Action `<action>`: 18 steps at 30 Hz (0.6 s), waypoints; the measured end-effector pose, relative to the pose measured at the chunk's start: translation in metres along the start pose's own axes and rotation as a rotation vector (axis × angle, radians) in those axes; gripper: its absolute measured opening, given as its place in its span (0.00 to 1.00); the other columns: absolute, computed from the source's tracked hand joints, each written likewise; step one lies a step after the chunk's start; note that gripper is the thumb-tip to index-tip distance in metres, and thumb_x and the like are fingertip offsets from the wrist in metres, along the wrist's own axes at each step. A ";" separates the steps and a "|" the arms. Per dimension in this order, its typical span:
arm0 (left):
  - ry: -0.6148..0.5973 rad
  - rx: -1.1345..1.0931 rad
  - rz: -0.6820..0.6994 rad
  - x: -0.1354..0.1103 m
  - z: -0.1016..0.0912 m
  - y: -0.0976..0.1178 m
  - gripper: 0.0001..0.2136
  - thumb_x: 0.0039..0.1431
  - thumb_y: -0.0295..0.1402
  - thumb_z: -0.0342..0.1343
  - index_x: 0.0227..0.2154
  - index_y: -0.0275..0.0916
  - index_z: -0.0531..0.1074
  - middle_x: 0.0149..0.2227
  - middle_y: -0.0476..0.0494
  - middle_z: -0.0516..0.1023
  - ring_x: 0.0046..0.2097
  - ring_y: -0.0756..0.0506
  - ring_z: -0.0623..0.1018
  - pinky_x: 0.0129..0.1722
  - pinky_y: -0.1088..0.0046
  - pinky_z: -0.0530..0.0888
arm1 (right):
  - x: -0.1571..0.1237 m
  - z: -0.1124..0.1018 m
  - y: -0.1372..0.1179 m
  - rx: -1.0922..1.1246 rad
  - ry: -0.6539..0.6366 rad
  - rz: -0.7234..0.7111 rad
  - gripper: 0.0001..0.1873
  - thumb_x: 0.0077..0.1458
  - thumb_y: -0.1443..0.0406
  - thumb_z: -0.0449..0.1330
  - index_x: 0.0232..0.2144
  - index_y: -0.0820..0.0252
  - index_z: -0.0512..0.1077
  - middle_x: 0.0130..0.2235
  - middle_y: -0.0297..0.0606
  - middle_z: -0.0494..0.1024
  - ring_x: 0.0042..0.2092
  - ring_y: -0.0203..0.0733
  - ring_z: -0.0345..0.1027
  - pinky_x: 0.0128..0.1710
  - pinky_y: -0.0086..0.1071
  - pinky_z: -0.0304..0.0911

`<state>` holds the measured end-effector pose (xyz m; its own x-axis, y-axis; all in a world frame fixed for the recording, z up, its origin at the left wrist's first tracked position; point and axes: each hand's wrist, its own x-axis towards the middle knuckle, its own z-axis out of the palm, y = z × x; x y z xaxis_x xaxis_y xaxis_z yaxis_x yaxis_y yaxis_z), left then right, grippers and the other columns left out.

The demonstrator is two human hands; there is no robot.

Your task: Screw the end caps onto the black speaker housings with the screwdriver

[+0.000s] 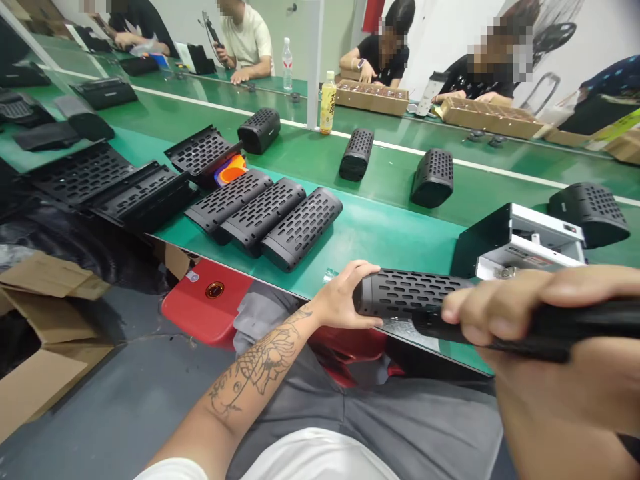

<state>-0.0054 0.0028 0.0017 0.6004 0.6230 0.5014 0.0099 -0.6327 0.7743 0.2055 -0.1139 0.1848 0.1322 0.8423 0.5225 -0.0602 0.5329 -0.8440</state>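
My left hand (343,297) grips the near-left end of a black perforated housing (413,288), which lies on its side at the front edge of the green table. A black electric screwdriver (590,327) is wrapped in my right hand (520,310), held almost level. Its tip end points left and overlaps the housing's lower side; whether it touches is hard to make out. Just behind the right hand stands a black and white box-shaped device (520,230), perhaps a screw feeder. To the left, three similar perforated housings (303,227) lie side by side.
Open perforated shells (145,190) and an orange and blue round item (233,170) lie further left. Several housings (433,177) stand along the conveyor, beside a yellow bottle (327,103). Co-workers sit opposite with cardboard trays (373,100). A red stool (200,310) and open cartons (45,340) are below left.
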 end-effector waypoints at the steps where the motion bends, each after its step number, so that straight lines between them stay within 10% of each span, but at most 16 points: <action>1: 0.001 -0.007 0.003 0.000 0.000 0.000 0.53 0.51 0.51 0.81 0.75 0.46 0.61 0.71 0.29 0.68 0.72 0.27 0.74 0.73 0.41 0.75 | 0.005 0.021 0.003 0.009 0.000 0.001 0.15 0.58 0.48 0.79 0.40 0.46 0.85 0.25 0.31 0.78 0.22 0.45 0.70 0.26 0.49 0.76; 5: 0.002 -0.038 -0.026 0.001 0.002 0.003 0.54 0.49 0.52 0.82 0.75 0.47 0.62 0.70 0.30 0.68 0.70 0.27 0.76 0.72 0.43 0.76 | 0.020 0.053 0.020 0.031 -0.029 0.016 0.16 0.56 0.50 0.81 0.36 0.51 0.84 0.24 0.31 0.78 0.21 0.44 0.71 0.24 0.44 0.74; 18: -0.033 -0.021 -0.079 0.007 0.001 0.010 0.49 0.50 0.54 0.80 0.71 0.47 0.65 0.67 0.32 0.72 0.69 0.29 0.76 0.71 0.46 0.77 | 0.021 0.047 0.036 0.065 -0.236 0.120 0.15 0.60 0.54 0.79 0.37 0.52 0.79 0.24 0.29 0.76 0.22 0.37 0.70 0.28 0.37 0.73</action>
<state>-0.0005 0.0004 0.0129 0.6248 0.6549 0.4251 0.0419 -0.5718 0.8193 0.1598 -0.0732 0.1708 -0.1136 0.8912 0.4391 -0.1256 0.4255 -0.8962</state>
